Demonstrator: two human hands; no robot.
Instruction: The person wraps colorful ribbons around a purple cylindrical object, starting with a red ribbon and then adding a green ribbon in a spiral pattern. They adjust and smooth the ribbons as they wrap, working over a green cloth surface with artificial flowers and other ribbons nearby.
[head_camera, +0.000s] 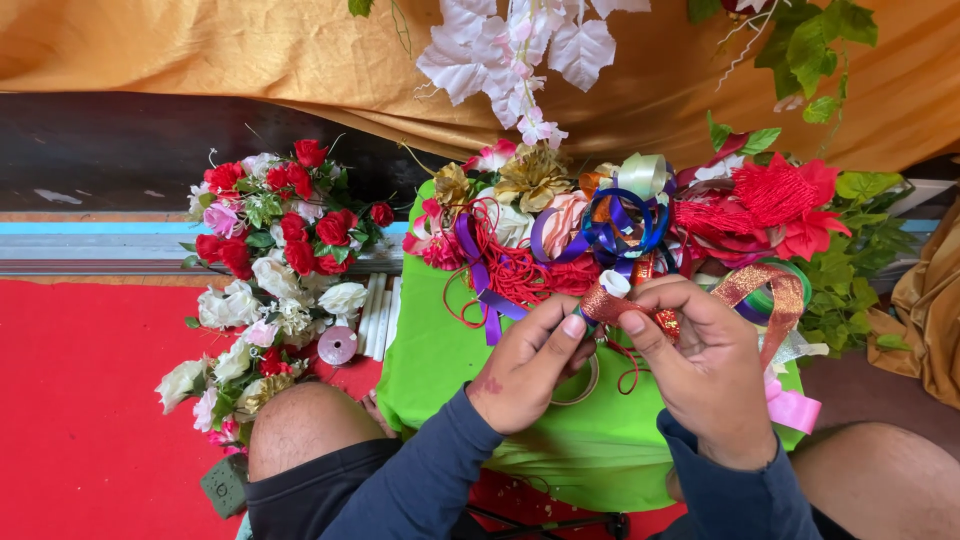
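Observation:
My left hand (525, 362) and my right hand (705, 360) meet over a bright green cloth (590, 445) on my lap. Both pinch a strip of glittery copper-red ribbon (606, 303) between thumb and fingers. The ribbon runs on to the right as a loop (775, 288) beside a green ribbon roll. Just beyond my fingers lies a heap of curled ribbons: blue (620, 232), purple (478, 275), pale green and red cord (515, 265). A pink ribbon (792, 408) lies by my right wrist.
A bunch of red, white and pink artificial flowers (270, 270) lies on the red floor (80, 400) at left. A small pink spool (337, 345) and white sticks (378, 315) sit beside it. Red flowers with green leaves (800, 215) lie at right. Orange drapery (200, 50) hangs behind.

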